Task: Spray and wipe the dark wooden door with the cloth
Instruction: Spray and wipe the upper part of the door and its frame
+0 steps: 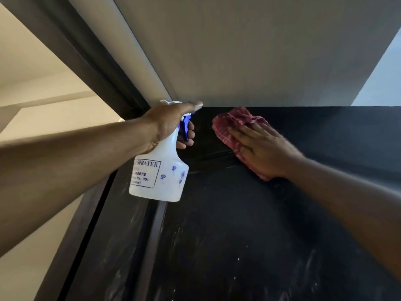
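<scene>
The dark wooden door [249, 224] fills the lower middle and right of the view, with pale streaks and specks on its surface. My left hand [167, 124] grips a white spray bottle [160, 174] with a blue trigger, held up near the door's top left corner, nozzle toward the door. My right hand [267, 148] lies flat, fingers spread, pressing a red checked cloth [234, 124] against the door just below its top edge.
A grey wall [238, 51] rises above the door. The dark door frame [86, 61] runs diagonally at the left, with a cream wall [32, 83] beyond it. A lighter strip of wall [384, 72] shows at the far right.
</scene>
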